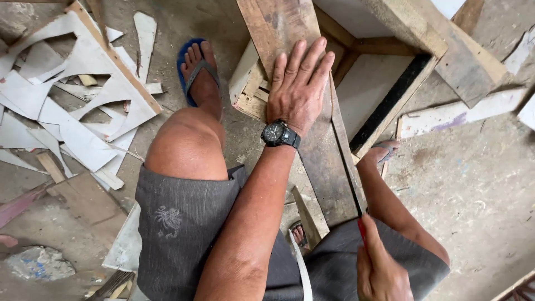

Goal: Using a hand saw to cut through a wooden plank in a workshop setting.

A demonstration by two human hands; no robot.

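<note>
Hands: two, a left hand [298, 89] flat on the plank and a right hand [382, 273] closed round a red-handled tool [361, 227]. Wristwatch [280, 134]: one, black. Blue sandal [192, 69]: one in full view; a second foot [384, 149] shows only in part at the plank's right edge. Dark wooden plank [312, 128]: one. Wooden frame [390, 72] under it: one. White offcuts [72, 106] on the floor: too many to count.

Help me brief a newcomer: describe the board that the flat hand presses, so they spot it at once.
Start at the square wooden frame on the dusty floor. A long brown plank lies across it toward the person's lap, with the left hand flat on top. Unlike the white scraps nearby, it is dark, whole and unpainted.
</note>
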